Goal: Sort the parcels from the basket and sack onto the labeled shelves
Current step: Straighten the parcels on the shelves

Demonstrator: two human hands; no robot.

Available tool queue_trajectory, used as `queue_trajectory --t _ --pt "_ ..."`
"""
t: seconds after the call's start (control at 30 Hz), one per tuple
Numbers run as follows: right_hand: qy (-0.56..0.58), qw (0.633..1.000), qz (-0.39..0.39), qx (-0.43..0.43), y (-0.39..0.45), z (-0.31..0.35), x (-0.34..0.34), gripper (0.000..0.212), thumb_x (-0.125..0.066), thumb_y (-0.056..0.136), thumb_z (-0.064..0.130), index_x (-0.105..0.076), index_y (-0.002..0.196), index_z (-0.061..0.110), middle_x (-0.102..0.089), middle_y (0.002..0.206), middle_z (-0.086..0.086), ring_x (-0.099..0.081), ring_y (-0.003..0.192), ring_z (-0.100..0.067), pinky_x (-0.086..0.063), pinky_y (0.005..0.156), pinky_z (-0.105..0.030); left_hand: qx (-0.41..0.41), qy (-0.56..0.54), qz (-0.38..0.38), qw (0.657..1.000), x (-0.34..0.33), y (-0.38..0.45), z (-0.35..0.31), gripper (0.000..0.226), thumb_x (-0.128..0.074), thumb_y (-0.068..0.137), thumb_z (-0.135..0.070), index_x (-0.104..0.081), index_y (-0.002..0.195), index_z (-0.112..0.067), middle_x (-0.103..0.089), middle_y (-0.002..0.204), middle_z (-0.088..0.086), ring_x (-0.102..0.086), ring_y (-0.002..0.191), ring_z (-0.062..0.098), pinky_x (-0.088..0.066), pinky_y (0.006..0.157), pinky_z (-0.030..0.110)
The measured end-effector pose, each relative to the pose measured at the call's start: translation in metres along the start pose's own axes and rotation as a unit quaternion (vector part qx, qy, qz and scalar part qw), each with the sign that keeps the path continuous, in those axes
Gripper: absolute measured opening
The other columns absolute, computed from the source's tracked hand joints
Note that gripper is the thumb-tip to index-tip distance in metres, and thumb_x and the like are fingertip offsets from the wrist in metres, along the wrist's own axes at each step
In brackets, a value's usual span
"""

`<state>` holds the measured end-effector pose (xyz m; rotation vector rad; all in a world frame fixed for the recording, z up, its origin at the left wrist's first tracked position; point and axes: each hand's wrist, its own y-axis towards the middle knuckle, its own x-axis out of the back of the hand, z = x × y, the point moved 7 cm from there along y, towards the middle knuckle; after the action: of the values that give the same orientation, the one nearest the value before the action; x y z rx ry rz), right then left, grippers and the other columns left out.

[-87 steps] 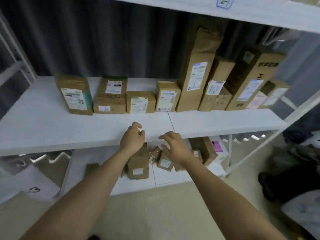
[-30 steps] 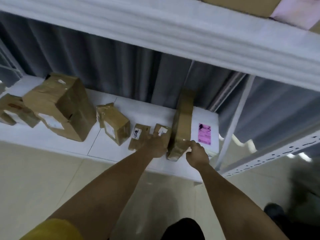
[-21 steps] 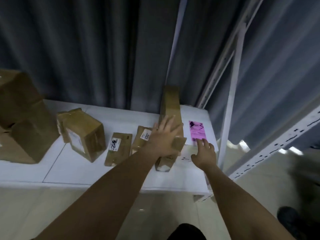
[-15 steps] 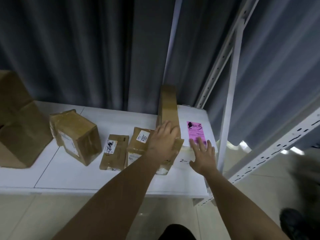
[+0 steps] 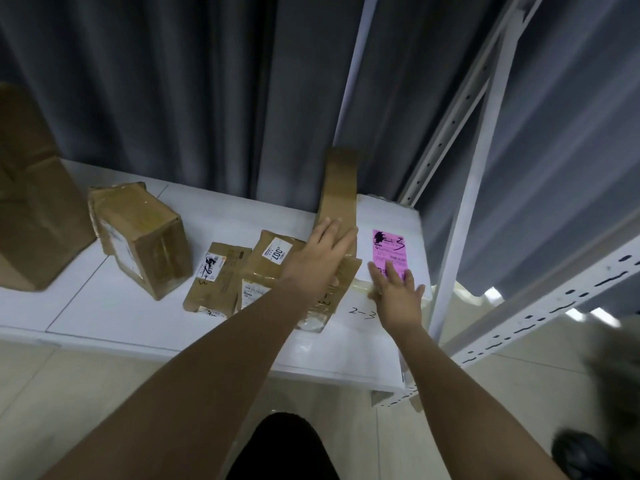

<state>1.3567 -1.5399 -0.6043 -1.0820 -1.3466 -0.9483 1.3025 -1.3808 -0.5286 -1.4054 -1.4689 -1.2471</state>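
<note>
From the head camera, a low white shelf board point(image 5: 114, 317) marked "2-3" in handwriting near its front right end carries a row of brown cardboard parcels. The left hand point(image 5: 320, 259) lies with straight fingers flat on the long narrow brown cardboard parcel point(image 5: 341, 188), which runs from near to far across the board with its far end tilted up against the dark grey curtain point(image 5: 173, 81). The right hand point(image 5: 396, 292) is released, fingers spread and straight, its fingertips over the near end of the pink printed label point(image 5: 389, 251) that lies on a white wrapped parcel point(image 5: 391, 216) at the right end of the shelf; whether they touch it cannot be told. Just left of the long parcel lies a flat brown parcel with a white "007" sticker point(image 5: 268, 268), and touching its left side a small flat brown box with black scribbles point(image 5: 218, 275). Further left stands a taped brown cardboard cube point(image 5: 142, 237), and at the far left edge a large brown carton point(image 5: 31, 202). A white perforated metal upright point(image 5: 464, 188) rises right of the shelf
</note>
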Motion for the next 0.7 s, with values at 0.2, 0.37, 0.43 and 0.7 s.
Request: queue_trajectory --t 0.2,0.37,0.43,0.7 --pt "-0.022 0.999 -0.026 0.019 0.003 -0.005 -0.004 0.068 -0.045 0.101 0.013 -0.010 0.155 0.035 -0.012 0.163 -0.002 -0.014 0.146 -0.039 -0.017 0.113 -0.064 0.009 -0.004 0.008 1.000 -0.003 0.015 0.004 0.095 -0.067 0.087 -0.005 -0.003 0.154 -0.024 0.007 0.162 0.000 0.011 0.148 0.024 -0.039 0.107 0.043" --pt "-0.020 0.999 -0.027 0.029 0.001 -0.006 -0.005 0.067 -0.043 0.102 0.012 -0.009 0.155 0.036 -0.010 0.164 -0.001 -0.012 0.147 -0.038 -0.017 0.113 -0.064 0.012 -0.013 0.007 1.000 -0.003 0.029 0.006 0.095 -0.067 0.086 -0.003 -0.005 0.154 -0.025 0.006 0.162 0.000 0.010 0.148 0.024 -0.039 0.107 0.043" --pt "-0.017 0.999 -0.023 0.038 0.000 -0.009 -0.004 0.065 -0.041 0.103 0.013 -0.010 0.155 0.036 -0.010 0.164 -0.001 -0.011 0.147 -0.038 -0.016 0.113 -0.064 0.012 -0.018 0.008 1.000 -0.003 0.032 0.005 0.094 -0.068 0.086 -0.003 -0.006 0.154 -0.025 0.005 0.162 0.000 0.010 0.148 0.024 -0.038 0.107 0.043" --pt "0.001 0.998 0.006 0.059 -0.007 -0.011 0.002 0.063 -0.040 0.104 0.015 -0.009 0.155 0.038 -0.009 0.164 0.001 -0.006 0.149 -0.036 -0.011 0.115 -0.063 0.019 -0.042 0.017 0.999 -0.001 0.028 0.006 0.092 -0.066 0.088 -0.003 -0.006 0.154 -0.024 0.006 0.162 -0.001 0.010 0.148 0.022 -0.034 0.108 0.039"
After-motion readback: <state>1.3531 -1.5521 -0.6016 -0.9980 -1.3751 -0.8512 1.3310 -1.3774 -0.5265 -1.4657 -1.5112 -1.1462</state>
